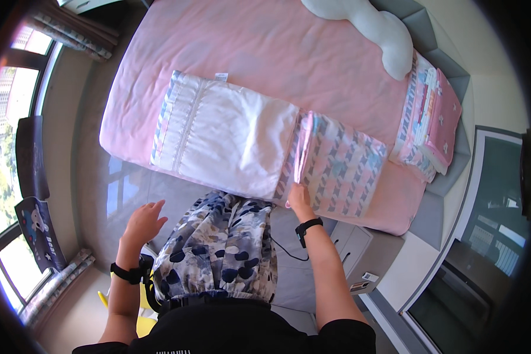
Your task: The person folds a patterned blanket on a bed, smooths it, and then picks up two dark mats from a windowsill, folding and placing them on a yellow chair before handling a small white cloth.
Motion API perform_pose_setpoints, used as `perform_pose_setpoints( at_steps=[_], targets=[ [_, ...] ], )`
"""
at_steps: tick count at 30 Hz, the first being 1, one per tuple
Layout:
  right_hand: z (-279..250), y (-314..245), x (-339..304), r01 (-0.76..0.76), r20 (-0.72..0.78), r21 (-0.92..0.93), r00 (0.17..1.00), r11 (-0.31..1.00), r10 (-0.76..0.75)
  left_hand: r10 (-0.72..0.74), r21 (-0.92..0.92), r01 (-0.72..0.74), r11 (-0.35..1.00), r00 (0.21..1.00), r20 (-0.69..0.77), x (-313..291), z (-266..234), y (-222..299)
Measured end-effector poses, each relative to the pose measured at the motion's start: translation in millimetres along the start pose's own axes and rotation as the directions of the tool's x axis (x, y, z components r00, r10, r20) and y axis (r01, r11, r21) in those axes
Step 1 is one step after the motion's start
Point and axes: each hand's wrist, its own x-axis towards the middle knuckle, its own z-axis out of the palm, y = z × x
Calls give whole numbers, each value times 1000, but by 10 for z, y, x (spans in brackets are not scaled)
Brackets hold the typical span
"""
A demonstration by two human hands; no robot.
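Note:
A long folded quilt (pixel 236 138) lies along the near side of the pink bed. Its left part shows a plain white face with a seam near a patterned end. The right part is a patterned section (pixel 348 165) with grey, pink and pale blue shapes. Between the two stands a pink folded edge (pixel 303 147). My right hand (pixel 301 196) is closed on the near end of that edge. My left hand (pixel 143 223) hangs in the air left of my legs, fingers apart, holding nothing.
The bed (pixel 265 53) has a pink sheet and a grey padded headboard (pixel 454 106) at the right. A white curvy cushion (pixel 389 41) lies at the far side. Folded pink bedding (pixel 442 121) rests by the headboard. A nightstand (pixel 351 251) stands close to my right arm.

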Motion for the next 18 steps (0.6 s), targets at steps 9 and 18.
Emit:
perform_pose_setpoints(
  at_steps=[9, 18],
  targets=[
    [117, -206, 67, -97, 162, 102, 984, 990, 79, 1, 21, -2, 1000, 999, 53, -20, 17, 235],
    [949, 399, 655, 164, -333, 373, 942, 913, -33, -68, -42, 71, 997, 996, 57, -201, 81, 560]
  ],
)
